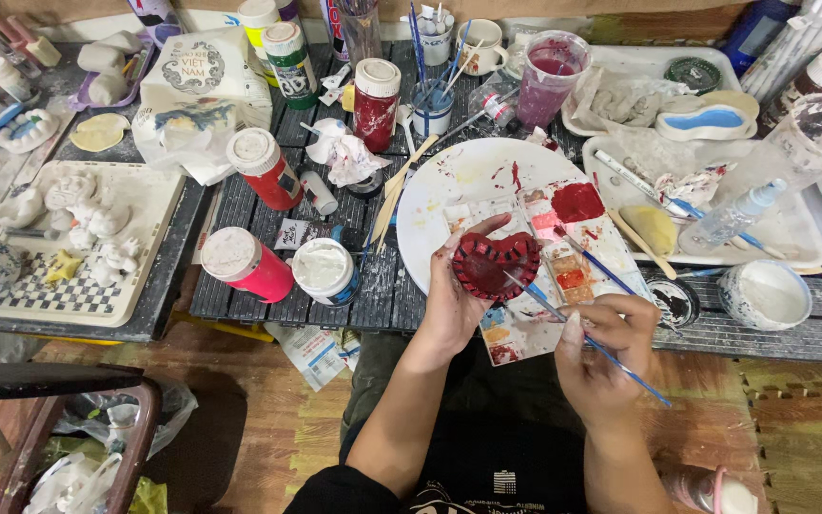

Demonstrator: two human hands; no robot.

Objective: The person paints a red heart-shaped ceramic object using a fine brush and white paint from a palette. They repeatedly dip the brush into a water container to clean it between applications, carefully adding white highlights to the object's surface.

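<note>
- The heart-shaped dish [497,266] is held over the white plate [449,181]; bare plate surface is left at its 11 o'clock.
- Passage at 9 o'clock is blocked by a white-capped jar [325,270] and a pink bottle [245,264].
- At 3 o'clock, the paint palette [573,262] and a loose brush [594,264] are encountered.
- Open floor [278,428] is found at 7 o'clock.

Left hand [456,303] cradles red heart-shaped clay dish [497,266] over white palette plate [459,181]. Right hand [601,347] pinches blue-handled paintbrush [582,335], tip touching dish. Second brush [594,263] lies on paint-smeared tray [563,276]. Red paint bottles [247,264] stand left on slatted tabletop [382,295].
</note>
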